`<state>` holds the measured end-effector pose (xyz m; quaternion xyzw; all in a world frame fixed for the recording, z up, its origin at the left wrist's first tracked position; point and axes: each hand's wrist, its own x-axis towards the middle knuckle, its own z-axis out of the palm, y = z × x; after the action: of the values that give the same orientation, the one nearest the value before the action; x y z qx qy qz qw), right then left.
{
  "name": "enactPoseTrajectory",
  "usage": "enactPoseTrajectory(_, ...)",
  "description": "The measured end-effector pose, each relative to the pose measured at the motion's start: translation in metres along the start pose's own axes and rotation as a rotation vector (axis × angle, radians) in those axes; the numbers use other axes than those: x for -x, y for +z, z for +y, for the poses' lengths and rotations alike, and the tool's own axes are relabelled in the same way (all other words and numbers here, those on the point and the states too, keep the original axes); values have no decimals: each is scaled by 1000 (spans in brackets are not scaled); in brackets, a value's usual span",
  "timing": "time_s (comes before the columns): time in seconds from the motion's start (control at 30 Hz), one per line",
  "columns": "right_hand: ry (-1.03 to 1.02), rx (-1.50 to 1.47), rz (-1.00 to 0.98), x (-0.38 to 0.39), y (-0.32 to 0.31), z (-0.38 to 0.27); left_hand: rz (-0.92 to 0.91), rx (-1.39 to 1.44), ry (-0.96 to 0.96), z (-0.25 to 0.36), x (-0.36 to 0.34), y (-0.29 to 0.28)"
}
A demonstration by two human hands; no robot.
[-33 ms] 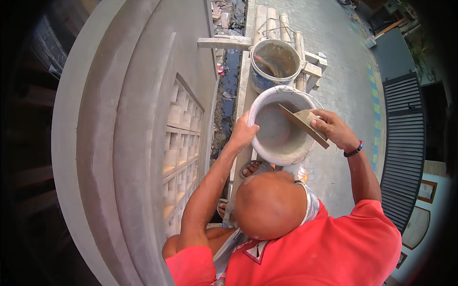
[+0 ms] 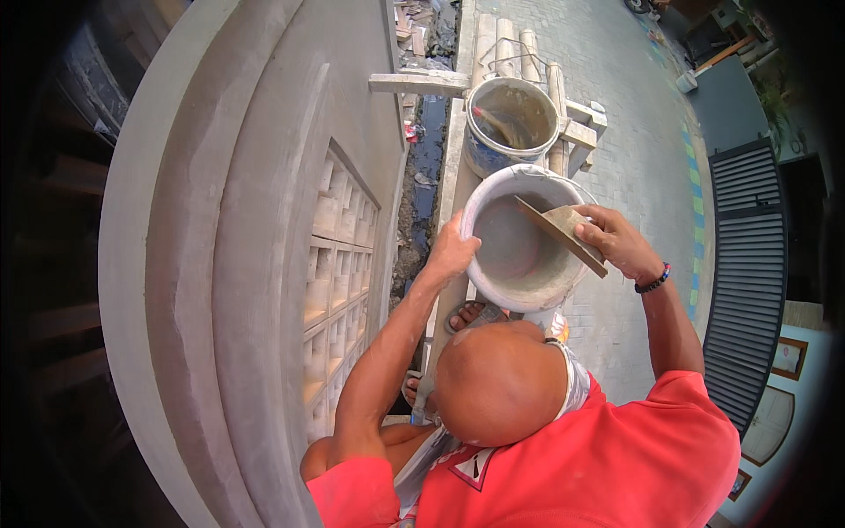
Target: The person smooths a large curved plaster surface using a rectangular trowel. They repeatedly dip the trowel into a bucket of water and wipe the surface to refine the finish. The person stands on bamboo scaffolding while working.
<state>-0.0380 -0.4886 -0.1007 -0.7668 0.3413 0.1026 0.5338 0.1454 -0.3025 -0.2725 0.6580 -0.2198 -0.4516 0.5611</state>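
Note:
My left hand (image 2: 453, 248) is closed on the left rim of a pale, grey-stained bucket (image 2: 519, 290). The bucket is tilted, its mouth facing up, with a thin grey, wet-looking layer inside. In my right hand (image 2: 619, 241) is a hand float (image 2: 563, 236), a flat narrow board with a block-like grip. Its blade slants across the right part of the bucket's mouth and its lower end reaches past the rim. Whether the blade touches the rim I cannot tell. My right fingers wrap the grip, thumb toward the blade.
Just beyond stands a second bucket (image 2: 482, 151) holding a tool with a reddish end (image 2: 481, 113). It rests by wooden poles (image 2: 531, 57) and a beam (image 2: 421, 84). A grey wall with openwork blocks (image 2: 339, 264) rises at left, beside a wet drain (image 2: 426, 150). Paving (image 2: 647, 176) lies right.

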Motion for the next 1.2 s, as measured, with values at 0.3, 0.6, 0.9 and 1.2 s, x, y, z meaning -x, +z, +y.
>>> enactPoseTrajectory(0.3,-311,318,306,-127,-76,-37,48,-28,-66,1,-3,12)
enactPoseTrajectory(0.6,-120,1076,-209,-305,-32,-26,239,-241,-20,-3,11,6)
enactPoseTrajectory(0.9,-100,1009,48,-310,9,-1,32,-591,147,88,93,-41)
enactPoseTrajectory(1.2,-253,1056,-2,-306,-23,-3,164,-1244,226,126,173,-110)
